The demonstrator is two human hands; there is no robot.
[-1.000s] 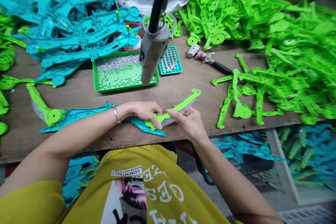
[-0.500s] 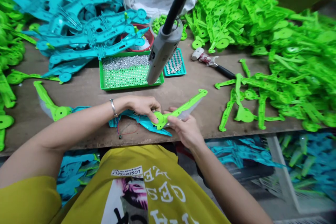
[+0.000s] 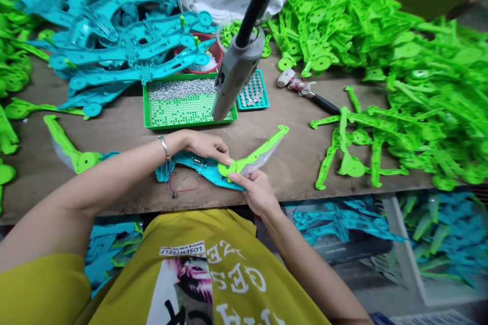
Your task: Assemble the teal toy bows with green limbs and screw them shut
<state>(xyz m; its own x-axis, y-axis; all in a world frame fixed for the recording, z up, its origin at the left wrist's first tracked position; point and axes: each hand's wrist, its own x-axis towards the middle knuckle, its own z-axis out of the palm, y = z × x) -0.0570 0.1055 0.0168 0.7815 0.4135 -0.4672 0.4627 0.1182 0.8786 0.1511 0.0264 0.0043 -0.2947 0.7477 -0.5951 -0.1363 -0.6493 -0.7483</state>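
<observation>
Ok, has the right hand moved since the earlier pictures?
Yes, the right hand has moved left: it was well right of the front corner of the green tray, and now sits nearly below that corner.

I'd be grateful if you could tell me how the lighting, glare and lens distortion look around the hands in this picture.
In the head view, the light is soft, with only a faint shadow along the green tray; the clear film on the green plastic piece shows a pale sheen; the left hand and right hand look fairly sharp; the wide lens slants the table's front edge.
</observation>
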